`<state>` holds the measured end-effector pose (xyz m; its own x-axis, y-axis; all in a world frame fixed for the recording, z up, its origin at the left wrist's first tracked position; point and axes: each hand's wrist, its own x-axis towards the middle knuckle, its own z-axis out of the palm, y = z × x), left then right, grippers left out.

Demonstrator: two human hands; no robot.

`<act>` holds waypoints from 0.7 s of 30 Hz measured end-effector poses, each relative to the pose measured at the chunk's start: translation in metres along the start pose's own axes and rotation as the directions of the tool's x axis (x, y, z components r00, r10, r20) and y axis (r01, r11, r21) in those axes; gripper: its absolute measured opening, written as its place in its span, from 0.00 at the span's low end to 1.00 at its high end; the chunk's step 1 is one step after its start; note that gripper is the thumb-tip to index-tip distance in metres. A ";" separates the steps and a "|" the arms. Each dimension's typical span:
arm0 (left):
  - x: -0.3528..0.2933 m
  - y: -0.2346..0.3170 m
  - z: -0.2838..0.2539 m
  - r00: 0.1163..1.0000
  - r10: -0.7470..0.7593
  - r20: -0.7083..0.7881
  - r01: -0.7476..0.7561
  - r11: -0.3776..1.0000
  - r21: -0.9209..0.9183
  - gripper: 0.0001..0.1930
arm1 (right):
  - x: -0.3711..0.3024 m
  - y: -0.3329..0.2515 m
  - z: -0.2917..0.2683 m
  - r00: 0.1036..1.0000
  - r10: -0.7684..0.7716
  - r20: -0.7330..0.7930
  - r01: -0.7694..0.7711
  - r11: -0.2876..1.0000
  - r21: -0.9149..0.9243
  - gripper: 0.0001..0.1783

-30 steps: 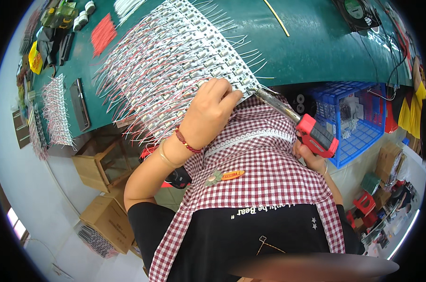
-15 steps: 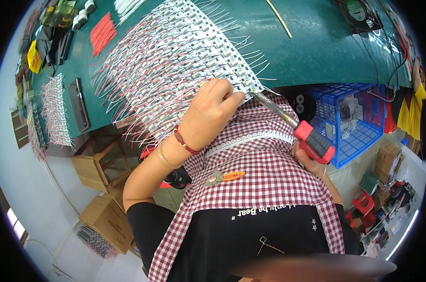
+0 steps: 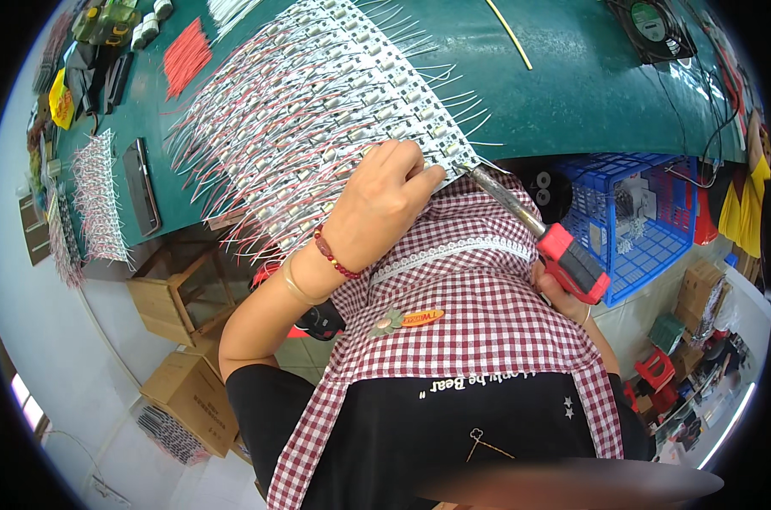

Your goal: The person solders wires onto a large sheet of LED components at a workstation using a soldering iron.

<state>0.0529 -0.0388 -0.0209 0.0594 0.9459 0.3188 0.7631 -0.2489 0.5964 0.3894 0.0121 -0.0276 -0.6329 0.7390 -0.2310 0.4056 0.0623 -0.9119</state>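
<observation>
A wide panel of white circuit boards (image 3: 351, 81), bristling with red and white wires, lies on the green table and reaches over its near edge. My left hand (image 3: 390, 191) rests at the panel's near right corner, its fingers curled together in a pinch; what they hold is hidden under them. From the right, my right hand (image 3: 557, 291) grips a soldering iron (image 3: 575, 265) by its red and black handle. The iron's metal shaft slants up to the left, and its tip meets the panel's corner just right of my left fingers.
Bundles of red wires (image 3: 186, 58) and white wires lie beyond the panel. A smaller wired panel (image 3: 102, 200) and a dark phone-like slab (image 3: 141, 187) sit at left. A fan (image 3: 653, 30) stands far right; a blue crate (image 3: 628, 225) is below the table edge. Cardboard boxes (image 3: 190, 399) stand lower left.
The soldering iron and my right hand have shifted very slightly right and down. My left hand keeps its place at the panel's corner.
</observation>
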 end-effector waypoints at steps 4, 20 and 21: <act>0.000 0.001 -0.001 1.000 0.000 -0.005 0.000 1.000 0.005 0.12 | 0.004 -0.002 0.002 0.998 -0.052 0.020 0.053 0.998 -0.033 0.08; 0.003 0.002 -0.004 1.000 -0.003 0.025 0.002 1.000 0.023 0.12 | 0.002 -0.002 -0.003 1.000 -0.003 -0.030 0.001 0.999 -0.055 0.11; 0.004 0.002 -0.004 1.000 -0.004 0.030 0.003 1.000 0.022 0.12 | 0.006 -0.008 -0.004 0.989 -0.146 -0.022 0.141 0.977 -0.157 0.11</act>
<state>0.0527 -0.0368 -0.0156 0.0757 0.9528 0.2941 0.7774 -0.2411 0.5810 0.3850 0.0187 -0.0208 -0.6705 0.7367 -0.0875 0.4110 0.2707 -0.8705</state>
